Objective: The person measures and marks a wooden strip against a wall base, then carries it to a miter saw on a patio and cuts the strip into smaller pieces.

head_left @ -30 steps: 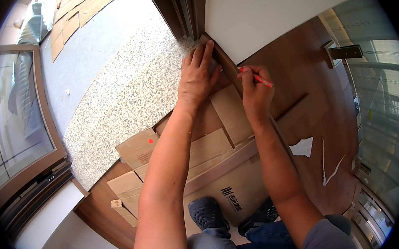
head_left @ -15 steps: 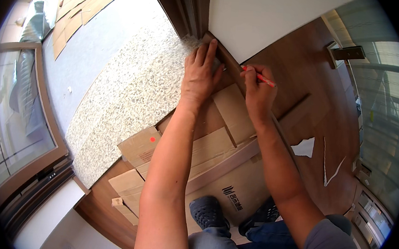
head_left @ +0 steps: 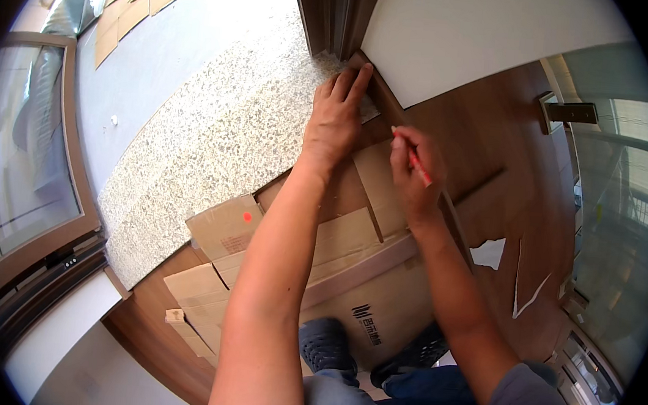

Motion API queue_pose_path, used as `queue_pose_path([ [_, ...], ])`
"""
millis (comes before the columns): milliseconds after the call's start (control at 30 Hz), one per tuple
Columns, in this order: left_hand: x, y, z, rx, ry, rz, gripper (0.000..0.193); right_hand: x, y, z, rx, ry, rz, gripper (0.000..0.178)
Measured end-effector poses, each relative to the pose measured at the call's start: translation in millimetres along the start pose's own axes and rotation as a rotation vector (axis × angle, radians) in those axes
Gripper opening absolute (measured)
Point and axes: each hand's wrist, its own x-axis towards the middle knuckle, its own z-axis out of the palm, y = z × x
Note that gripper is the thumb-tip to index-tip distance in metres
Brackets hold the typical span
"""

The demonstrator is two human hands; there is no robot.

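Note:
My left hand (head_left: 334, 119) lies on the floor by the foot of the door frame, its fingers stretched forward. The index fingertip touches the far end of a long brown wooden strip (head_left: 383, 94) that runs along the wall corner and back toward me. In my right hand (head_left: 420, 172) is a red pencil (head_left: 420, 167), pinched with its tip pointing away from me near the strip. My right hand covers part of the strip. I cannot tell whether the pencil tip touches it. A small clear piece (head_left: 368, 110) shows beside my left thumb.
Flattened cardboard (head_left: 383, 180) covers the brown floor (head_left: 489, 132) under my shoes (head_left: 328, 345). At the left is a speckled stone sill (head_left: 208, 132) beside an open window sash (head_left: 78, 130). The dark door frame (head_left: 335, 13) and white wall (head_left: 474, 39) stand ahead. Torn white paper (head_left: 489, 252) lies right.
My right hand has come slightly toward me, away from the wall corner, and the pencil has turned to point more forward. My left hand stays at the strip's end. The whole view has shifted a little.

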Motion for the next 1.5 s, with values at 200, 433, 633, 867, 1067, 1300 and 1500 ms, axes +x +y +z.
queue_pose_path([
  [200, -2.0, -0.7, -3.1, -0.012, 0.005, -0.03, 0.074, -17.4, 3.7, -28.5, -0.365, -0.02, -0.227, 0.025],
  [433, -0.6, 6.4, -8.7, -0.028, 0.001, -0.046, 0.077, -29.8, 5.8, -45.6, -0.65, -0.209, 0.181, 0.024],
  [633, -1.8, 1.5, -7.2, -0.014, -0.025, -0.002, 0.079, -31.9, 11.4, -47.5, -0.685, -0.136, 0.11, 0.022],
  [867, -3.2, 2.5, -6.8, -0.01, -0.037, -0.019, 0.081, -23.6, 7.0, -42.8, -0.667, -0.161, 0.131, 0.022],
  [1067, -2.8, 4.2, -6.5, 0.02, -0.017, -0.011, 0.081, -24.5, 12.4, -43.4, -0.613, -0.179, 0.11, 0.022],
  [1300, -0.6, 2.1, -5.8, -0.017, 0.0, 0.01, 0.081, -27.3, 21.8, -47.1, -0.518, -0.129, 0.07, 0.021],
  [1500, -4.2, 0.6, -2.9, 0.018, 0.006, 0.002, 0.077, -23.4, 16.3, -46.5, -0.539, -0.191, 0.07, 0.022],
])
